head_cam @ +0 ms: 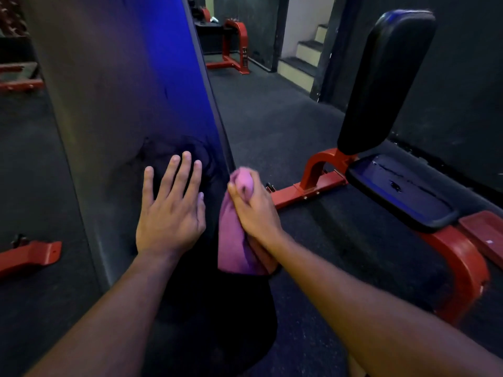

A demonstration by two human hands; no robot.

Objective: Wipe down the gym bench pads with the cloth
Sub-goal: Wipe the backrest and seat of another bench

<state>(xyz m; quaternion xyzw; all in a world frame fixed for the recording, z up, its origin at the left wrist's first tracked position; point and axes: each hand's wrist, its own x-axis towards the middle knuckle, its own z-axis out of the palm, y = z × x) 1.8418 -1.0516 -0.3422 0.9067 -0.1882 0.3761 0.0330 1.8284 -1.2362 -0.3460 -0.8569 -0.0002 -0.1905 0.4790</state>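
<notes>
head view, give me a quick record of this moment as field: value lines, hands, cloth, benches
left hand: left hand flat, fingers straight, on the near bench pad
right hand: right hand grips the pink cloth beside that pad's right edge
cloth: bunched, hanging below the fist
near pad: dark, tilted up, blue light along its right side
second bench: second bench to the right, red frame, upright black back pad, seat pad surface torn
floor: dark rubber floor

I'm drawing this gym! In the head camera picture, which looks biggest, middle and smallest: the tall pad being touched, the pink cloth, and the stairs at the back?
1. Tall pad, biggest by far, though it is also nearest the camera.
2. Pink cloth.
3. Stairs, roughly alike with the cloth in the picture; they only look small because they are far away.
</notes>
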